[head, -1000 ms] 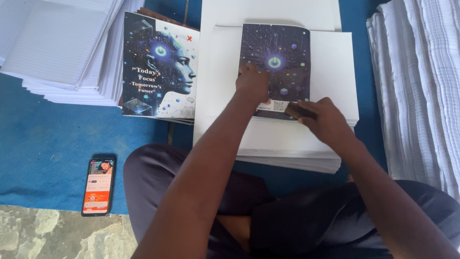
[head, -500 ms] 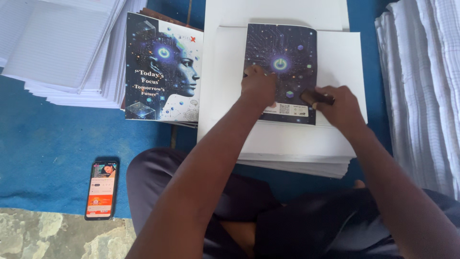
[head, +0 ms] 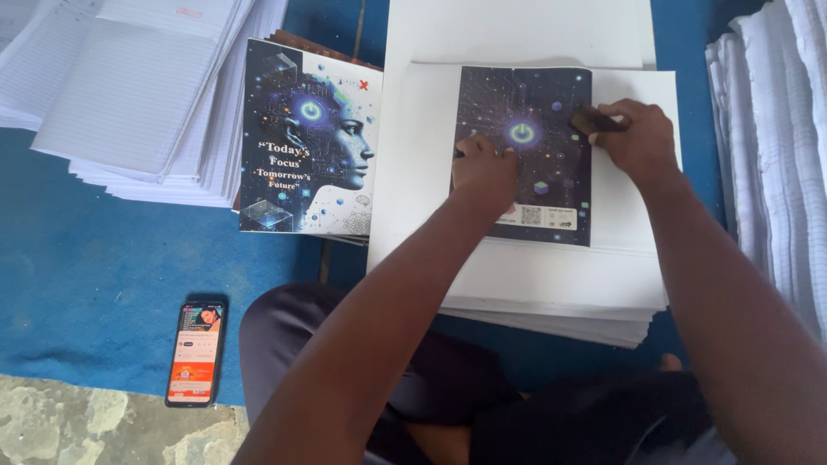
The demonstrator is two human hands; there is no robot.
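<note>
Dark printed cover sheet (head: 551, 185) lying flat on a white paper stack (head: 551, 284), long axis running away from the person. Left hand (head: 484, 168) presses its left half, fingers together; right hand (head: 636, 138) at its upper right edge, fingers pinching a small dark block (head: 590, 120).

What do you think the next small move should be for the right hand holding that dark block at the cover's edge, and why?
Probably draw the dark block down along the right edge of the printed cover. The right hand holds it near the top corner, the left hand pins the cover flat, and the lower edge looks unpressed.
</note>
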